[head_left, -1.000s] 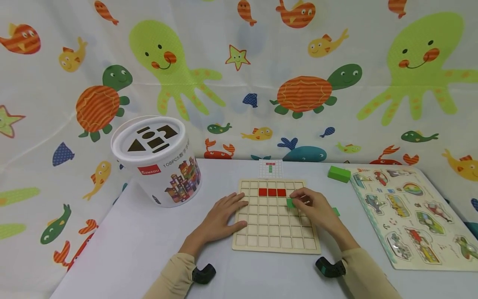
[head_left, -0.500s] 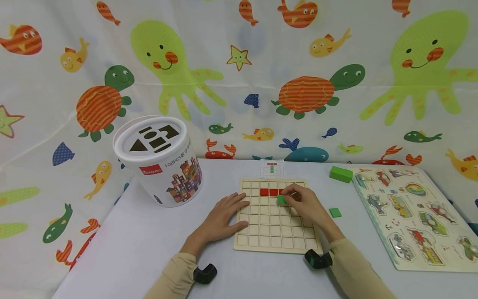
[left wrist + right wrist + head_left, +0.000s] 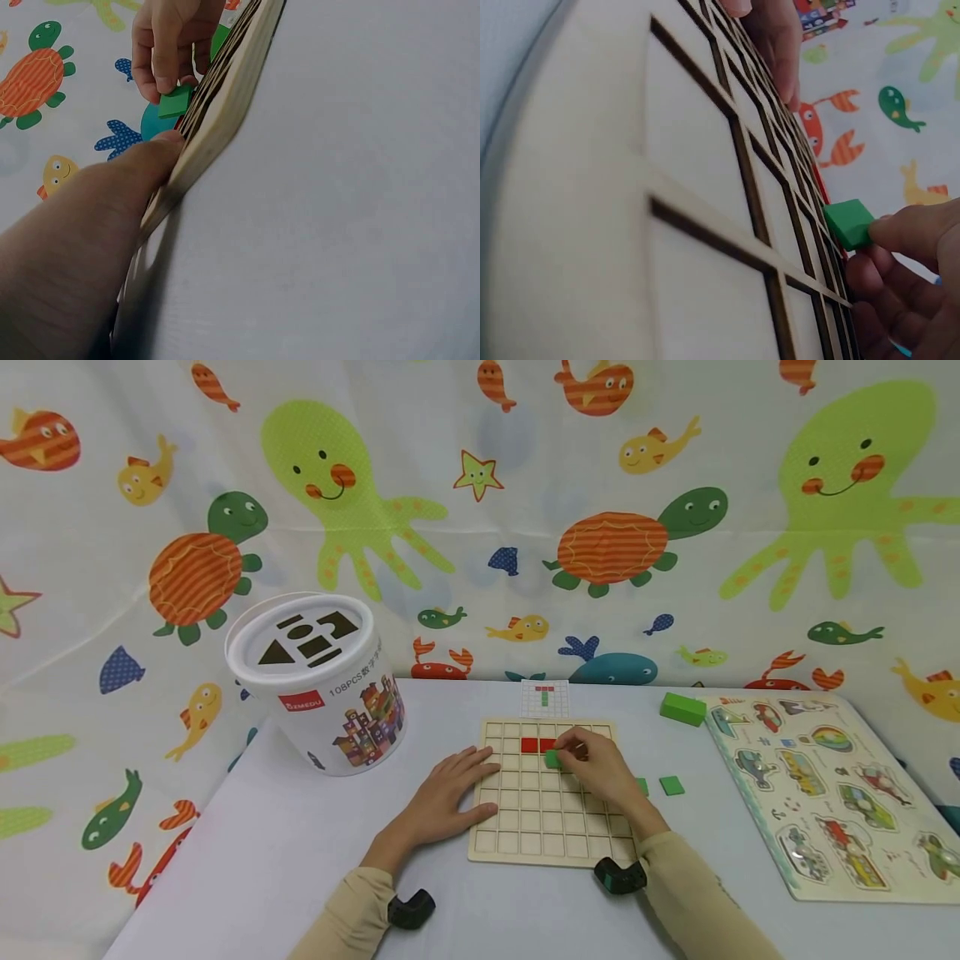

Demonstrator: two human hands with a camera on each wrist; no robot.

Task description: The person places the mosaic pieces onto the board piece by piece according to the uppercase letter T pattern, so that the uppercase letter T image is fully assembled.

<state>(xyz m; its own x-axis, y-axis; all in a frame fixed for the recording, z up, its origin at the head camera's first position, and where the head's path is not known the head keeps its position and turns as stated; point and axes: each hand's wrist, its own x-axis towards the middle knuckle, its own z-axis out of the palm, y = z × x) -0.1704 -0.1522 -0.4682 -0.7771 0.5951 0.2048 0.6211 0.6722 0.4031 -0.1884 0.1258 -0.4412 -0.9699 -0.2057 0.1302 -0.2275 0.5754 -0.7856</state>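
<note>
A wooden grid board lies on the table. Two red square tiles show in its second row from the top; the right hand covers the spot to their right. My right hand pinches a green square tile between thumb and fingers, close over the board just below the red tiles. In the right wrist view the green tile is tilted at the thumb tip. My left hand rests with spread fingers on the board's left edge, its thumb along the rim in the left wrist view.
Two loose green tiles lie right of the board, one partly behind the right wrist. A green block and a picture puzzle board are farther right. A pattern card lies behind the grid; a white bucket stands left.
The right hand has moved left over the board with the green tile, from the right side of the red row to beneath its middle. The left hand has stayed in place.
</note>
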